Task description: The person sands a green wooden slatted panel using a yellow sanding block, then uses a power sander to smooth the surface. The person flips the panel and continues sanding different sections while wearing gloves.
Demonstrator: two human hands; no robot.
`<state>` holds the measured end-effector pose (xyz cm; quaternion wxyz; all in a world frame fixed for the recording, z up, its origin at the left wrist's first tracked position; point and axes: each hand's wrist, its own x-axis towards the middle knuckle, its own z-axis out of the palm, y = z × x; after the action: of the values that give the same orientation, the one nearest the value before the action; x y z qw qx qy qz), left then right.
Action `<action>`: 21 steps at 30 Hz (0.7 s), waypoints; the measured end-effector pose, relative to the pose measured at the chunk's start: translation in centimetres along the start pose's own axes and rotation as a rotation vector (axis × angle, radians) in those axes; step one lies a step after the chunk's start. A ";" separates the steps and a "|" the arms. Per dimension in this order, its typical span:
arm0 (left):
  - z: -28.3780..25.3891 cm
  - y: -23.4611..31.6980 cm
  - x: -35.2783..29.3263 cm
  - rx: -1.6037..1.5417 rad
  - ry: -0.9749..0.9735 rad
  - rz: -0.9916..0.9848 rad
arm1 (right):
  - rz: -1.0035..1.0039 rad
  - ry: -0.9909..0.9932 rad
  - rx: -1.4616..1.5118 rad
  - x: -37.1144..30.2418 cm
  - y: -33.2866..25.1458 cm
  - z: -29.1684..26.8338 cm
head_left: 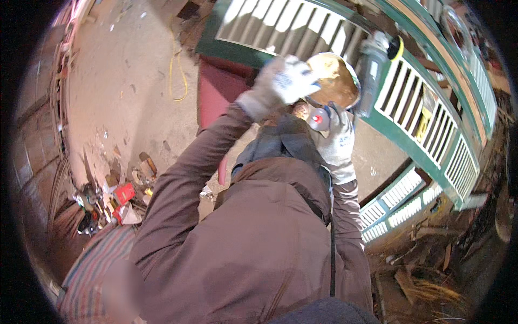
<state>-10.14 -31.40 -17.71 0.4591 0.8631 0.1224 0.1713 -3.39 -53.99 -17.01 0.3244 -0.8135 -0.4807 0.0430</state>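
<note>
My left hand (286, 81), in a pale work glove, is raised beside the near left rim of a round metal bowl (342, 89) with a brownish inside. Its fingers stretch toward the bowl, apart and slightly blurred, holding nothing that I can see. Below the bowl my right hand (340, 143), gloved likewise, grips a small grey rounded container (319, 119) with a red spot on its end. The exact kind of container does not show. Next to it is a small round tan piece (301, 111) with a speckled face, partly hidden.
The bowl rests by a green frame with white slats (404, 102). A grey angle grinder (371, 73) with a yellow-edged disc lies to its right. A red seat (213, 89) stands left, near a yellow cord (178, 75). Mixed scraps (116, 202) litter the ground at left.
</note>
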 end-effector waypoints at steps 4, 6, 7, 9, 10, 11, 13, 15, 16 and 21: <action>2.4 0.5 6.3 0.991 -0.492 -0.054 | -0.023 -0.051 -0.052 1.7 1.8 1.5; 4.3 -0.7 7.8 1.240 -0.667 -0.059 | -0.016 -0.053 -0.031 2.6 2.2 1.9; 6.5 -4.3 6.6 1.282 -0.485 -0.003 | -0.017 -0.082 0.013 3.0 1.9 1.9; 7.9 -5.0 7.3 1.100 -0.453 -0.072 | -0.012 -0.108 0.012 3.2 2.3 1.7; 7.7 -4.4 7.8 1.073 -0.468 -0.062 | 0.015 -0.128 -0.001 3.0 2.5 1.7; 7.4 -3.7 8.1 1.171 -0.553 0.015 | 0.027 -0.118 0.029 2.8 2.7 2.0; 10.1 -8.0 6.6 0.770 -0.332 -0.200 | 0.045 -0.150 0.038 3.5 1.6 1.9; 12.4 -11.6 5.8 0.628 -0.231 -0.219 | 0.014 -0.129 0.039 3.8 0.7 2.3; 11.4 -10.5 6.6 0.682 -0.265 -0.144 | 0.022 -0.106 0.024 3.8 0.6 2.6; 2.3 -4.2 9.2 1.316 -0.756 0.390 | 0.115 -0.009 0.013 4.7 -1.8 4.9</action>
<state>-1.04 -27.41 -20.66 -0.1745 0.9634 -0.1196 -0.1646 -4.09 -47.17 -18.72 0.3244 -0.8376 -0.4343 0.0682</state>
